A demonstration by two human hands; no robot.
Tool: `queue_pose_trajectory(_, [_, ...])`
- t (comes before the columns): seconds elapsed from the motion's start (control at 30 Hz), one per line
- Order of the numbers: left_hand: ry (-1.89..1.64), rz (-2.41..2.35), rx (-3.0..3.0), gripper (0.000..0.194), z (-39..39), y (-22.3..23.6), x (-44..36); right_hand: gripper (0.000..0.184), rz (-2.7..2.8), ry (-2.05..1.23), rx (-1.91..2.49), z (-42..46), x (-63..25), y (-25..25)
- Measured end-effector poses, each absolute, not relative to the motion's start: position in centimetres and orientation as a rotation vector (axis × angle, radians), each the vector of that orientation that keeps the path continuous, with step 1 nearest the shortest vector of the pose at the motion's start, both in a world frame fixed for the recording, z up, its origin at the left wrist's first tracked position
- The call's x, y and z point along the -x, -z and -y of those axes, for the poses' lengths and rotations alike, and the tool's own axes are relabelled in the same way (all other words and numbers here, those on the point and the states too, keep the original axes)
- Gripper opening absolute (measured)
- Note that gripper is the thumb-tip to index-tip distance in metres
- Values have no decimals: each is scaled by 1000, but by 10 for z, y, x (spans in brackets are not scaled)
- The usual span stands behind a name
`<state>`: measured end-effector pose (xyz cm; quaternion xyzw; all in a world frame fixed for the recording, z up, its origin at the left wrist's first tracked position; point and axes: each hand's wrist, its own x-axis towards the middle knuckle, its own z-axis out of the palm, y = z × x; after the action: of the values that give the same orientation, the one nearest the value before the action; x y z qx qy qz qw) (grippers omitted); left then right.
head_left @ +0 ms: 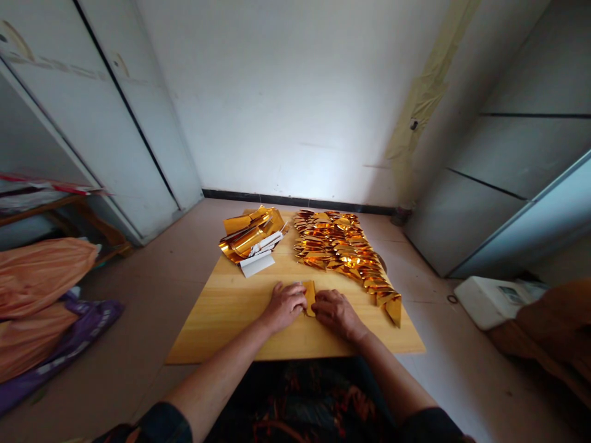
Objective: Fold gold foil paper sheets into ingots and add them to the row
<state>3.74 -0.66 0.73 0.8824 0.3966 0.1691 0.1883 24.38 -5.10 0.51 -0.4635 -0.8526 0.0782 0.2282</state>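
A small piece of gold foil paper [311,298], folded into a narrow upright strip, lies on the wooden table in front of me. My left hand [287,303] has its curled fingers closed on the paper's left edge. From the other side, my right hand [336,312] presses bent fingers onto its right edge. Rows of folded gold paper pieces [339,243] spread over the table's right side, trailing toward the front right. At the back left is a loose pile of gold foil sheets [253,237], some showing white backs.
The wooden table [207,335] stands on a tiled floor, near a white wall. Orange and purple bags [46,314] lie at left below pale cabinets [92,92]. A grey refrigerator [498,154] and a white foam box [484,301] are at right.
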Motion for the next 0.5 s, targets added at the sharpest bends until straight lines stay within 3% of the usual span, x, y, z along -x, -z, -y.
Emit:
queue_pose_trajectory(0.3, [-436, -1054, -2478, 32, 1, -3, -32, 28, 2347, -179, 1190, 45, -256, 1])
queue_pose_trajectory(0.5, [-383, -1027, -2445, 32, -5, -4, -28, 24, 2387, -7, 1254, 37, -252, 6])
